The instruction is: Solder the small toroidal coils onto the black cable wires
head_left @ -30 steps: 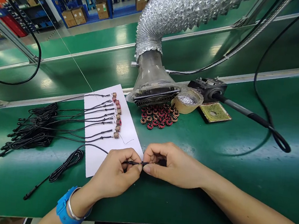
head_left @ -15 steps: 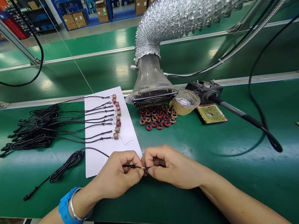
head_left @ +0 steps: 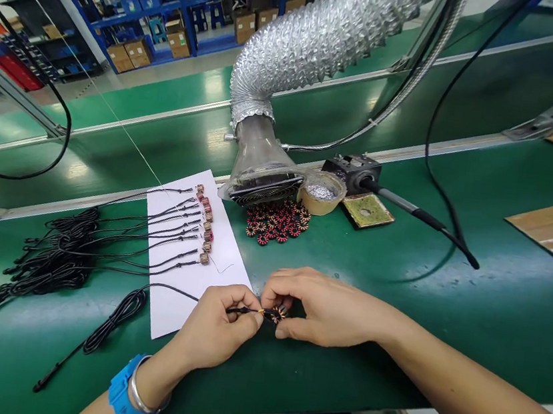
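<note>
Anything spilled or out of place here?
Nothing looks spilled. A thin bent strand lies on the white paper beside the front coil of a tidy row, so it looks stray, though it may be attached.

Blk cable (head_left: 113,325) & striped ring coil (head_left: 279,314) held close, yellow bit (head_left: 261,310) showing btwn.
Cable, I see, lies looped mid-length on green bench (head_left: 315,381), plug end (head_left: 37,386) out L; coil's sm., copper/blk, part hidden.

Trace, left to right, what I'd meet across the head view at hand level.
Heap of black cables → coiled single cable → white paper → left hand → right hand, a ring-shaped coil by its thumb.
</note>
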Action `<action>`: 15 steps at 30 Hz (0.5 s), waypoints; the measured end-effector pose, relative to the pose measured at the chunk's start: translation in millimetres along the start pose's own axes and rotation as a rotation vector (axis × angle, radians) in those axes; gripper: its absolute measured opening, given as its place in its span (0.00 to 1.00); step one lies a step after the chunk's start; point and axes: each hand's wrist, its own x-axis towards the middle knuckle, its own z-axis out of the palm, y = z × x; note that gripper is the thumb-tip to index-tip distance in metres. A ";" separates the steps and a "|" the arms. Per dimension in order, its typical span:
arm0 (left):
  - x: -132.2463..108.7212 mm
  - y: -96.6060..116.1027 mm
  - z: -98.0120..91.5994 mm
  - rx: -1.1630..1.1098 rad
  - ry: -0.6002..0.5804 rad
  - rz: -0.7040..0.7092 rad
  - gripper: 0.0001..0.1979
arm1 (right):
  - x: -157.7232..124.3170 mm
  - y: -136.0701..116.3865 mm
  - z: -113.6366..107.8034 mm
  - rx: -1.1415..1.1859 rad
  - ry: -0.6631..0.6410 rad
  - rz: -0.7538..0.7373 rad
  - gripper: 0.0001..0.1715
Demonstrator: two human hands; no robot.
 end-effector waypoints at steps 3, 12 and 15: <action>7.0 0.0 6.8 0.100 0.022 -0.012 0.08 | -4.7 16.0 5.8 -0.062 0.096 -0.092 0.13; 21.2 7.0 15.2 0.320 0.013 -0.039 0.08 | -12.2 53.6 11.2 0.065 0.176 -0.167 0.15; 21.9 6.6 15.2 0.301 0.021 -0.050 0.08 | -12.6 47.0 5.4 0.086 0.210 -0.181 0.16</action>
